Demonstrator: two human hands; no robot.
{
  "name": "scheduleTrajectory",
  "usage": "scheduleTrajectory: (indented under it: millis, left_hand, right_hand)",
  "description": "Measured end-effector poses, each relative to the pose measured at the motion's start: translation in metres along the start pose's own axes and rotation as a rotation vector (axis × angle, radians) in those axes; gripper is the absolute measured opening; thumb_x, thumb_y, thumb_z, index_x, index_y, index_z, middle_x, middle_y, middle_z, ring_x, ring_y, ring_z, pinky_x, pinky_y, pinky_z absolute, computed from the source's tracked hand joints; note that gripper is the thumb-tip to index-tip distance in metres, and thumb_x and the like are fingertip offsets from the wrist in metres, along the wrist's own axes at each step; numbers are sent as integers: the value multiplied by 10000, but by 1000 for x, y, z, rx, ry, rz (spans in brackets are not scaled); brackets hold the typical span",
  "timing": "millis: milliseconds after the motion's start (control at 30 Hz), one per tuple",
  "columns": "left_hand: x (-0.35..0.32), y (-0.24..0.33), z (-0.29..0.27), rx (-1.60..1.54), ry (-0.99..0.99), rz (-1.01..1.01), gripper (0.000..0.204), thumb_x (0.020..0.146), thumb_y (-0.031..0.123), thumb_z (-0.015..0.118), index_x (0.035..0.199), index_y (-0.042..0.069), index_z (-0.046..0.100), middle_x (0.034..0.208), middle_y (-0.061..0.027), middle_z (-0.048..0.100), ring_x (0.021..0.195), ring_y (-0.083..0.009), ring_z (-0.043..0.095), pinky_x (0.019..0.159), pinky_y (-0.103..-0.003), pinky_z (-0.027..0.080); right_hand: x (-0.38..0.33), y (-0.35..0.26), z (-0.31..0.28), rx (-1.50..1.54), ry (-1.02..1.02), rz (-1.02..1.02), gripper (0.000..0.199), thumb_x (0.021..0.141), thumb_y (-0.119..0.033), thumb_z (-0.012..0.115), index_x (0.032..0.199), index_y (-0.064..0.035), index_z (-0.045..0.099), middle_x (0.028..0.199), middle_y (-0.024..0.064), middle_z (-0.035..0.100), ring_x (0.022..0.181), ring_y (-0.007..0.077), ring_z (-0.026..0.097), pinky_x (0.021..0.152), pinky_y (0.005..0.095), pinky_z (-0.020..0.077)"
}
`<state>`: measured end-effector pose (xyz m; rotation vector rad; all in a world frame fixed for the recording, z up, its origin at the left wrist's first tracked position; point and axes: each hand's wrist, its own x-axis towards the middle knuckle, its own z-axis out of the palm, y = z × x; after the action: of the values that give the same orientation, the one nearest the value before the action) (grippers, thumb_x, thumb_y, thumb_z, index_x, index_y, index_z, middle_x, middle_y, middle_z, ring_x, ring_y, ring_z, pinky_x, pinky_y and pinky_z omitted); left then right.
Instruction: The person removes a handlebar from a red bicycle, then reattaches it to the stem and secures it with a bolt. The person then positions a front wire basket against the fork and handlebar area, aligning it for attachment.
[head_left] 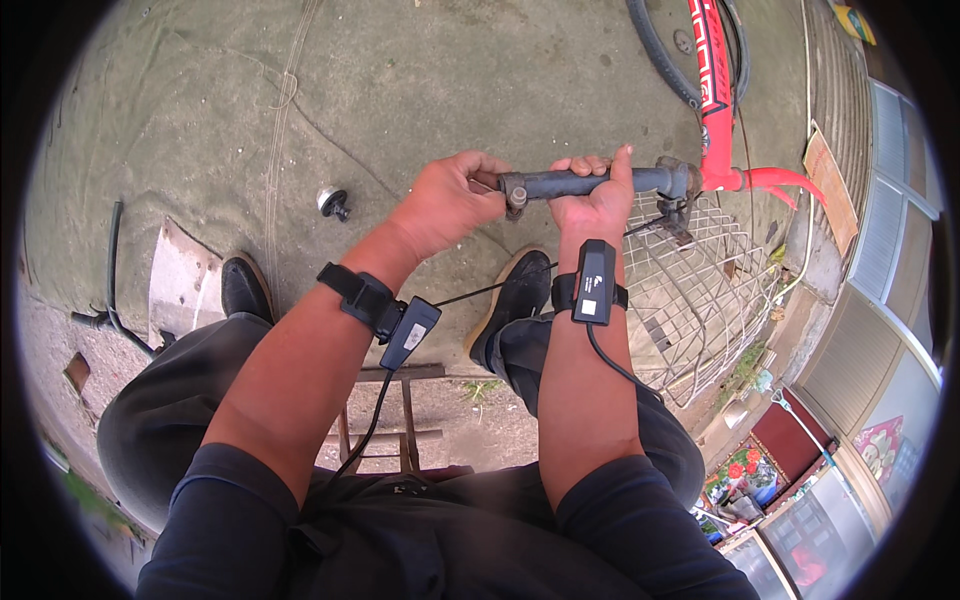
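A dark grey metal tube (560,184) lies crosswise in front of me, its right end meeting a red bicycle frame (716,140) at a dark, worn joint (680,185). At the tube's left end sits a clamp collar (514,195) with a bolt. My left hand (450,200) is closed round that end, its fingertips partly hidden behind the collar. From the near side my right hand (597,200) grips the tube's middle, fingers curled over it and thumb pointing up. Both wrists carry strapped black devices with cables.
A wire basket (700,300) lies right of my right forearm. Beyond the frame is a black tyre (662,60). A small white-and-black round part (334,202) rests on the ground to the left, near a flat board (185,275) and a black bent tube (114,270). A wooden stool (408,420) stands below me.
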<state>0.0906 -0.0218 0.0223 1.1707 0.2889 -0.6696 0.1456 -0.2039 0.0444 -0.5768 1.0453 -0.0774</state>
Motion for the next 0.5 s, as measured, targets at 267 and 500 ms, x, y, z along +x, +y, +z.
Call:
scheduleTrajectory:
  millis: [267, 500]
  left_hand:
    - [-2, 2, 3, 81, 19, 10, 362, 883, 12, 642, 1238, -53, 621, 1077, -121, 736, 954, -150, 722, 835, -282, 566]
    - [3, -5, -9, -300, -31, -185, 287, 1007, 130, 623, 1258, -8, 631, 1155, -133, 701, 1015, -209, 718, 873, -316, 589]
  right_hand:
    - [2, 0, -1, 5, 6, 14, 451, 1002, -446, 672, 754, -137, 458, 640, -24, 442, 586, 163, 457, 706, 396, 450]
    - [1, 1, -1, 2, -1, 11, 439, 1002, -454, 669, 779, -140, 459, 642, -29, 438, 584, 156, 457, 698, 388, 452]
